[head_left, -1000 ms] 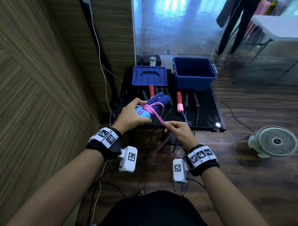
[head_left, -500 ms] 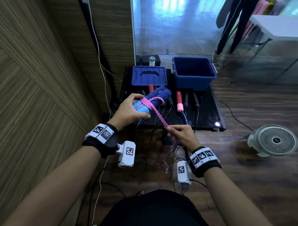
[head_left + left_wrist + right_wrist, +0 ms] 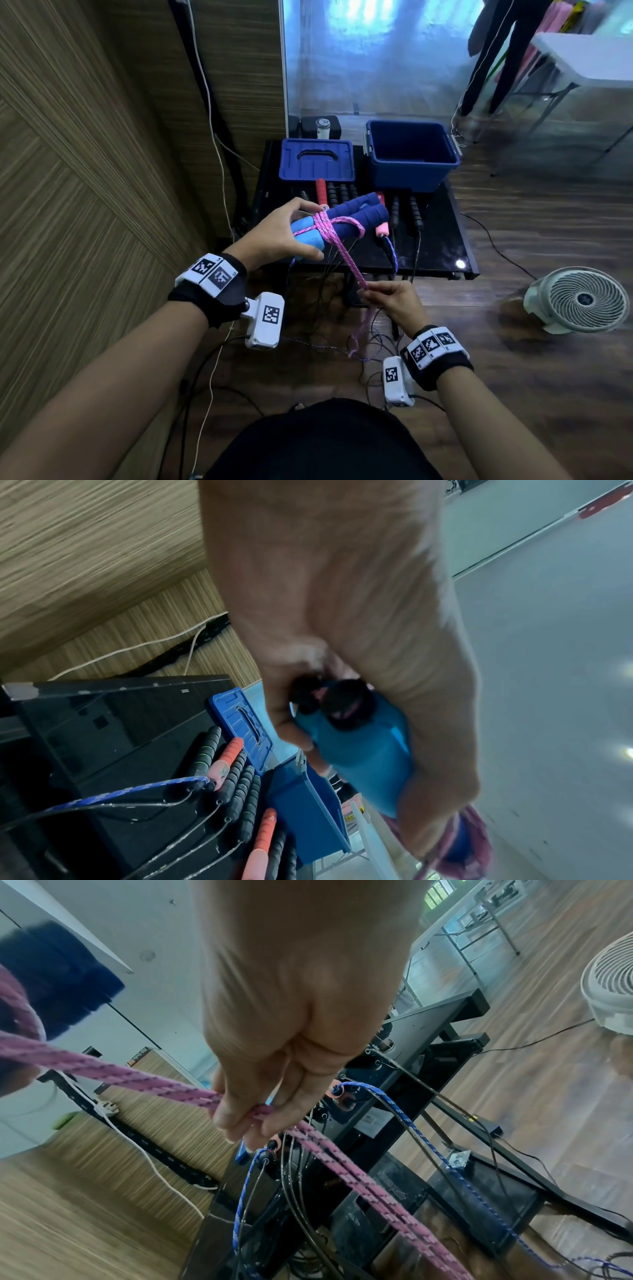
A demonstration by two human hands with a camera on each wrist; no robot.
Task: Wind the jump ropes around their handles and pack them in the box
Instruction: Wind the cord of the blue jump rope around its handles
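Note:
My left hand (image 3: 287, 233) grips two blue jump-rope handles (image 3: 346, 219) held side by side above the black table's front edge; the left wrist view shows their light blue ends (image 3: 363, 750) in my palm. A pink rope (image 3: 342, 253) is wound several turns round the handles and runs taut down to my right hand (image 3: 387, 298), which pinches it between thumb and fingers (image 3: 240, 1118). The doubled pink rope (image 3: 359, 1177) hangs slack below that hand. The open blue box (image 3: 411, 154) stands at the table's back right, its lid (image 3: 317, 161) lying flat beside it on the left.
Several other jump ropes with black and red handles (image 3: 342, 195) lie in a row on the black table (image 3: 438, 240), their cords (image 3: 411, 1123) hanging over the front edge. A white fan (image 3: 579, 301) stands on the floor at right. A wood-panelled wall is at left.
My right hand has drawn the pink rope down and toward me, pulling it taut. My left hand lifted the handles slightly and turned them.

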